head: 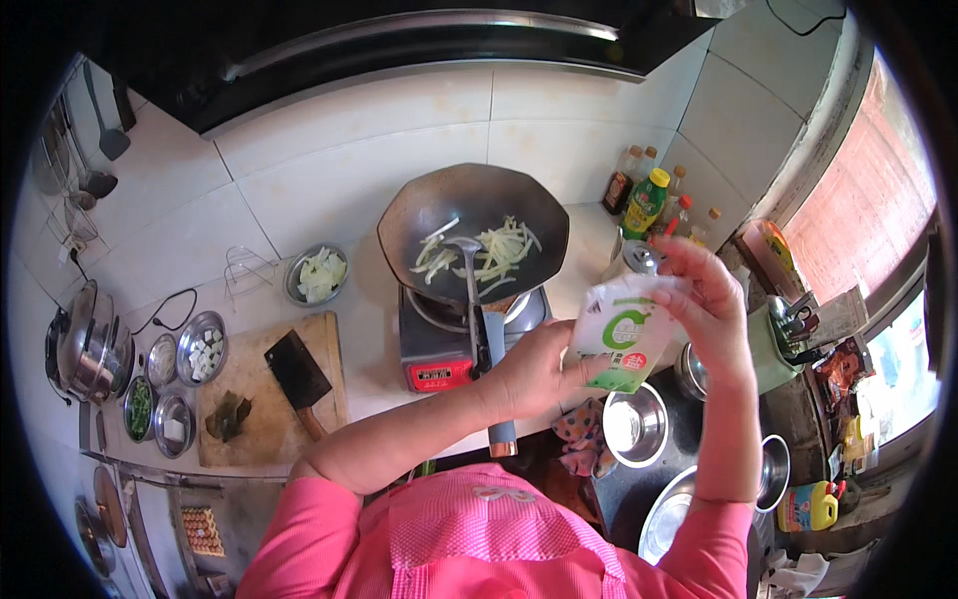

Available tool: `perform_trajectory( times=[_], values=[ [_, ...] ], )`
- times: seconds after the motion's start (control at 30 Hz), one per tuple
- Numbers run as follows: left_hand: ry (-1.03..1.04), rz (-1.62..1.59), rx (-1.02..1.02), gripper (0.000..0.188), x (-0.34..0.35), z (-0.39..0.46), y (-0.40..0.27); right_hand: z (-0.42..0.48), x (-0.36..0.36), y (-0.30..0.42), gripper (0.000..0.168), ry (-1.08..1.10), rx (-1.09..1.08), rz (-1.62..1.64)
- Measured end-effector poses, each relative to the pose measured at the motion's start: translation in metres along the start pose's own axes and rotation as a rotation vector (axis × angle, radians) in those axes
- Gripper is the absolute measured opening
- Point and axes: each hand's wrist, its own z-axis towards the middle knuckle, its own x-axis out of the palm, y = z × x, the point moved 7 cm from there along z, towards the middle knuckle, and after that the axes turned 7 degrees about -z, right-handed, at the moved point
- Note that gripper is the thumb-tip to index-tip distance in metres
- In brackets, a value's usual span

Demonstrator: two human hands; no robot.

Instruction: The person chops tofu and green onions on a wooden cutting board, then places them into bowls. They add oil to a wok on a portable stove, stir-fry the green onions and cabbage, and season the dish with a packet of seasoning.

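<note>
A white and green plastic packet [625, 329] bearing writing is held up in front of my chest, tilted. My left hand [535, 371] grips its lower left side, thumb across the front. At the packet's upper right edge, my right hand [703, 303] pinches the plastic between thumb and fingers. A lidded container [636, 258] stands just behind the packet, partly hidden by it. To the left is a wok [404, 213] on a portable stove [415, 341], with pale vegetable strips [498, 251] inside. A metal spatula [470, 269] rests in the wok, its handle running alongside the wok handle [496, 352].
A cleaver [298, 371] and dark leafy pieces [229, 415] lie on a wooden cutting board [262, 442]. Small bowls of cut food, including white cubes [207, 355], stand left of it. Seasoning bottles [645, 202] crowd the back corner. Metal bowls [635, 427] sit at lower right.
</note>
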Motion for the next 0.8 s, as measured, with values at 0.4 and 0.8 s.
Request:
perform_trajectory(
  times=[0.4, 0.8],
  values=[
    [-0.472, 0.301, 0.298, 0.037, -0.066, -0.039, -0.007, -0.030, 0.052, -0.095, 0.016, -0.222, 0.143, -0.015],
    [-0.493, -0.487, -0.745, 0.035, -0.088, -0.077, 0.110, 0.067, 0.046, -0.079, 0.028, -0.108, -0.189, -1.112]
  ],
)
